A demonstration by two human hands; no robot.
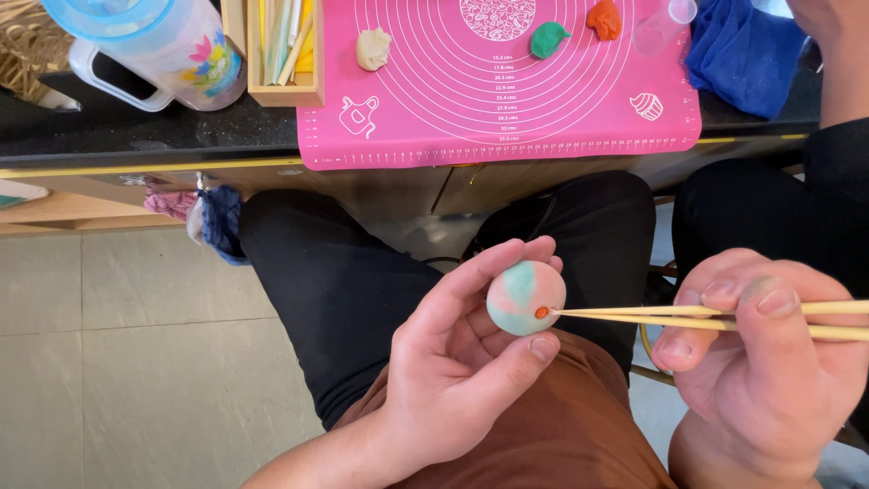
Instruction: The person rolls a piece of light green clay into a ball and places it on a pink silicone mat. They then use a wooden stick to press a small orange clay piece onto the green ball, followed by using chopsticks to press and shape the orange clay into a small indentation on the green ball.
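Desk: What is the left hand [453, 362] doing?

Photographer: It is cradling a marbled pink-and-green clay ball [526, 297] above the person's lap, fingers and thumb closing around it from behind and below.

Desk: And the right hand [769, 362]?

Photographer: It is pinching a pair of pale wooden sticks [706, 317] between thumb and fingers, their tips pressing a small orange dot [541, 312] against the ball's side.

Desk: What is lying behind them?

Photographer: A pink baking mat [498, 109] is sitting on the dark counter, carrying cream [372, 48], green [548, 39] and orange [604, 19] clay lumps. A plastic jug [154, 45] and a wooden tray of sticks [283, 54] are standing to its left, a blue cloth [742, 50] to its right.
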